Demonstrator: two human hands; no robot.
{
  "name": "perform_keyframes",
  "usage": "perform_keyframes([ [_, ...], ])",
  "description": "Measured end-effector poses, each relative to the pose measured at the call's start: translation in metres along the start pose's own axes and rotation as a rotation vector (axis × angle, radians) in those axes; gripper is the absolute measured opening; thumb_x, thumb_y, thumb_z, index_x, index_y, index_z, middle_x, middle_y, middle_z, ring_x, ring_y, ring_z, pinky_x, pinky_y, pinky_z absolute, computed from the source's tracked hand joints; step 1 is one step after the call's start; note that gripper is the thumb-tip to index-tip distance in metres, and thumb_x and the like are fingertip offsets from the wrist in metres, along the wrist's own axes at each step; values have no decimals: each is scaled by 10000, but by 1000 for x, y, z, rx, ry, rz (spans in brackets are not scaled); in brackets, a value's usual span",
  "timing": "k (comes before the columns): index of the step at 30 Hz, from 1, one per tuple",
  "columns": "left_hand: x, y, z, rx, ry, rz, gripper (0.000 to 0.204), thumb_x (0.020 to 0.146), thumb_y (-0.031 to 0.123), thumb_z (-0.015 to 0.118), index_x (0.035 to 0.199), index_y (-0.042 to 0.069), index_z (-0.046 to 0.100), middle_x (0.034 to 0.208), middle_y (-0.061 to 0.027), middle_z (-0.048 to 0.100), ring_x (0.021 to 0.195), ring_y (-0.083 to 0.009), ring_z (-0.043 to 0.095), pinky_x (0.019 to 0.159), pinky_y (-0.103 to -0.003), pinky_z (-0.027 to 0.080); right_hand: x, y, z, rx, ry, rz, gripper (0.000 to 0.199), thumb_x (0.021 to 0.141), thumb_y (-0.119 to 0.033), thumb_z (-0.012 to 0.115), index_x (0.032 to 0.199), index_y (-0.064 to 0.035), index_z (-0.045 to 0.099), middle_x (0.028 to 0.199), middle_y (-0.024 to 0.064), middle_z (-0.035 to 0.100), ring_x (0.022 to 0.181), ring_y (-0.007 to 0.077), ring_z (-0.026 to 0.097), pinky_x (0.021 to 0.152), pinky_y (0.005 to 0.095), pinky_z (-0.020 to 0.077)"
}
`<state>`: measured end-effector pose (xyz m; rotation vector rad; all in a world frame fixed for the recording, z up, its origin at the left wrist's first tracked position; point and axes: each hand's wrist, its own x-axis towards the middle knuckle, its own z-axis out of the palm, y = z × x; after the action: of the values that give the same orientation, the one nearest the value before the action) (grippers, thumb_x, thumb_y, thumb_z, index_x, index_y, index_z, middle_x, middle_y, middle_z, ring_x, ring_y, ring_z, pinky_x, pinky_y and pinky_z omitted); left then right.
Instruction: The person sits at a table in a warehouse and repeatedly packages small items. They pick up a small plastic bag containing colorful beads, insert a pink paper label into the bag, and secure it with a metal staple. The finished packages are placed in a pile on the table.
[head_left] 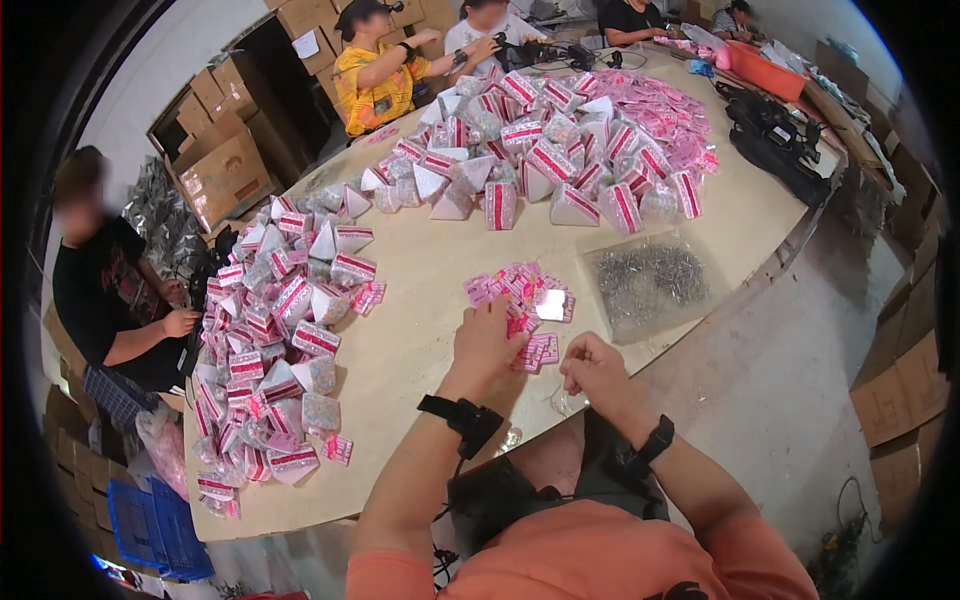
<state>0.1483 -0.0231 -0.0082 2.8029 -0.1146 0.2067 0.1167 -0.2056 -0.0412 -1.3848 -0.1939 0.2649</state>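
Near the front edge of the worktop [375, 400] lies a small heap of pink cards [515, 288] — the left hand [486, 342] is at its near side, fingers bent downward, their hold impossible to tell. Just beside, the right hand [595, 370] has fingers curled nearly together; whether they pinch anything is unclear. Beyond sit a shallow tray [650, 319] of metal pins [655, 275] and piled wedge-shaped packages [551, 161].
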Motion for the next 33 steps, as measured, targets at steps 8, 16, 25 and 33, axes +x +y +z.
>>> perform_keyframes([
  [8,5,3,1,1,57,46,493,687,151,666,1120,43,457,1055,-189,528,970,-369,491,838,-419,415,-3,8,-2,-123,-5,-70,60,798,-42,533,843,-17,503,696,21,530,549,73,525,501,210,441],
  [16,-13,-5,-17,-1003,131,-210,163,839,146,543,940,19,528,741,-46,565,616,-134,535,566,-262,447,-4,12,-4,-71,-15,-104,51,814,-49,519,849,-22,493,704,17,516,563,71,517,506,209,446],
  [25,-71,0,-31,-1667,96,-317,115,889,158,490,933,53,511,732,-44,573,578,-127,517,516,-243,419,-3,-11,2,82,-10,-18,42,817,-55,522,852,-35,513,722,47,582,573,69,534,485,192,432],
  [33,-93,1,-32,-2115,-174,-271,120,889,163,473,913,45,484,701,-51,539,558,-160,516,502,-266,423,0,-22,34,265,-115,-73,84,815,-98,585,864,-38,551,788,14,566,702,84,545,599,209,439],
])
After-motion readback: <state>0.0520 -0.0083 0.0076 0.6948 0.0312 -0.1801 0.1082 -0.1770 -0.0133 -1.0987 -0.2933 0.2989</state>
